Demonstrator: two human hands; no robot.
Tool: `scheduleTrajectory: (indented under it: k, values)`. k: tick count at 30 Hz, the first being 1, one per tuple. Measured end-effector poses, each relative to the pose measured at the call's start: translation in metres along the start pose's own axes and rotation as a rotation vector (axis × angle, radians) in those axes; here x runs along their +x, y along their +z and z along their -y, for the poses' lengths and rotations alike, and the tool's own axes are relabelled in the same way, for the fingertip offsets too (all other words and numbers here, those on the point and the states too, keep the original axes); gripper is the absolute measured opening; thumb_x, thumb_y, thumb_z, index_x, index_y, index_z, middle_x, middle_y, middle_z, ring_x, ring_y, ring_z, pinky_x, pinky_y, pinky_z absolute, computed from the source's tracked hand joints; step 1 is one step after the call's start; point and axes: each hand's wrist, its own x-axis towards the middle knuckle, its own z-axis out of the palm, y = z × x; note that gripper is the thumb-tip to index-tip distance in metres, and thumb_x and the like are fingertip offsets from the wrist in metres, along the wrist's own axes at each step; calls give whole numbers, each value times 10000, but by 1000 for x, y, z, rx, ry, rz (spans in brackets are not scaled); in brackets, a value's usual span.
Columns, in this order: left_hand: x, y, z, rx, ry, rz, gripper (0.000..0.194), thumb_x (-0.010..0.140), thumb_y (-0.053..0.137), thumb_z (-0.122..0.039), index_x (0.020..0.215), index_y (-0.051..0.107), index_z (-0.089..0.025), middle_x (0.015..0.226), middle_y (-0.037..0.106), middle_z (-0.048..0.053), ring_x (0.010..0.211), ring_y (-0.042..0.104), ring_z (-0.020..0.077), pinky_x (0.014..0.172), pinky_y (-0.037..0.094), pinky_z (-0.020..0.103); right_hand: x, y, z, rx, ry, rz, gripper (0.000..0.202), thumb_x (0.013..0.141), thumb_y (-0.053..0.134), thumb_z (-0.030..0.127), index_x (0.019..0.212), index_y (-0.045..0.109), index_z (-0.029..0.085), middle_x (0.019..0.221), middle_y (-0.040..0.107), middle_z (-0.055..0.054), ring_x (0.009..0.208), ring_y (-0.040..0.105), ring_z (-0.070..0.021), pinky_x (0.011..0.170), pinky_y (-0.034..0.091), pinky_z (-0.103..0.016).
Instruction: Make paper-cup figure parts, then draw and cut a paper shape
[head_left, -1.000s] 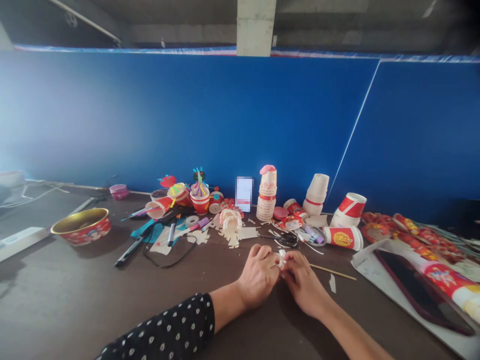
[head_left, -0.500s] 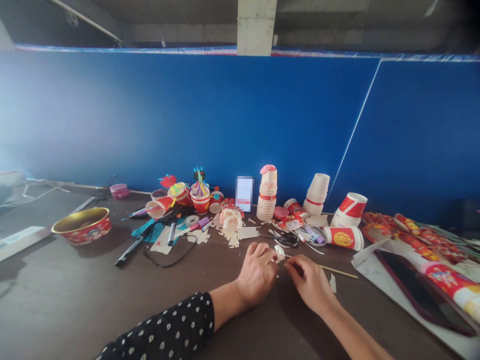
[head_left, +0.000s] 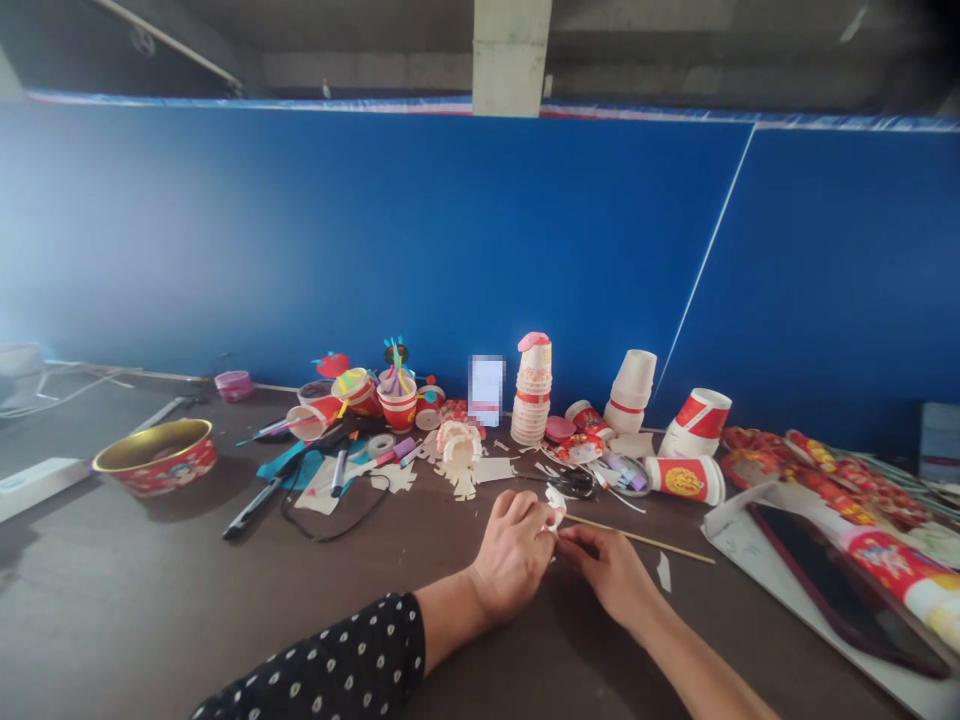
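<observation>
A small crumpled white paper piece (head_left: pixel 555 500) sticks out from the fingers of my left hand (head_left: pixel 514 550), which is closed on it above the dark table. From the right, my right hand (head_left: pixel 611 570) reaches in with thumb and fingers pinched together at the lower edge of that piece. Its fingertips are partly hidden by the left fingers. Just behind my right hand lies a thin wooden stick (head_left: pixel 667 544), and a white paper scrap (head_left: pixel 664 571) is beside it. Black-handled scissors (head_left: pixel 574 484) rest beyond my hands.
A cut paper cup (head_left: pixel 459 445) and a stack of paper cups (head_left: pixel 532 400) stand ahead. At left are a red-gold bowl (head_left: pixel 157 460), a marker (head_left: pixel 255 510) and a black cord (head_left: pixel 330 540). A tablet (head_left: pixel 840 590) lies in a white tray (head_left: pixel 739 540) at right.
My right hand has moved left, bringing its fingertips against the white paper piece. My left hand still grips the piece. The view has shifted slightly.
</observation>
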Motion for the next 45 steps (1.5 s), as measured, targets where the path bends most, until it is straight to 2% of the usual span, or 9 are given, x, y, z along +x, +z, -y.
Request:
scheduleTrajectory:
  k: [14,21,24,26,28,32,36,39,45]
  values:
    - [0,0,0,-12,-7,-26,106,803,489,-217,726,546,-172,958,574,13,875,412,172,760,307,353,2,2,-2,128,102,-63,249,717,559,340,580,677,169,469,521,41,466,440,-114,473,300,-219]
    - [4,-14,-12,-70,-108,-36,142,816,476,-257,891,583,-201,955,586,38,896,439,186,774,323,354,8,1,-4,196,152,-197,179,667,579,283,581,677,160,451,528,40,454,442,-115,471,326,-223]
    - [4,-17,-23,-272,-286,72,126,770,522,-282,792,612,-199,841,608,38,824,487,187,732,353,338,8,-1,-6,243,170,-264,181,673,579,299,612,675,159,452,532,39,453,459,-122,464,341,-227]
    - [6,-13,-28,-527,-540,176,118,737,530,-228,687,622,-173,707,615,27,690,523,157,653,380,291,8,-2,-9,283,166,-294,187,681,584,320,644,677,162,496,569,29,487,493,-133,485,364,-232]
    - [9,-6,-29,-807,-784,263,135,717,532,-233,691,636,-151,659,620,25,604,531,140,588,386,262,7,-2,-11,323,164,-311,188,686,591,336,671,681,172,538,603,20,523,525,-146,509,386,-238]
    - [19,8,-26,-1219,-1157,152,217,662,563,-234,824,620,-101,478,498,-31,423,426,97,453,324,238,7,0,-12,383,165,-290,194,698,599,363,725,695,196,597,652,9,571,571,-172,547,423,-255]
    - [26,11,-23,-1594,-1216,-27,211,525,664,-178,710,608,-93,547,552,1,489,469,92,513,342,230,7,2,-10,418,158,-239,212,725,575,380,747,694,206,595,667,-1,574,592,-193,558,448,-281]
    - [28,8,-21,-1827,-1233,-117,202,505,668,-167,685,610,-93,581,561,14,515,470,91,524,337,226,8,3,-11,408,160,-239,193,718,587,372,718,691,211,600,672,0,603,604,-206,591,453,-295]
    - [27,6,-13,-1818,-1306,-134,168,523,670,-175,647,613,-77,550,547,18,495,456,79,522,332,218,9,4,-9,338,166,-264,184,714,586,359,663,687,214,584,658,4,605,591,-208,576,429,-288]
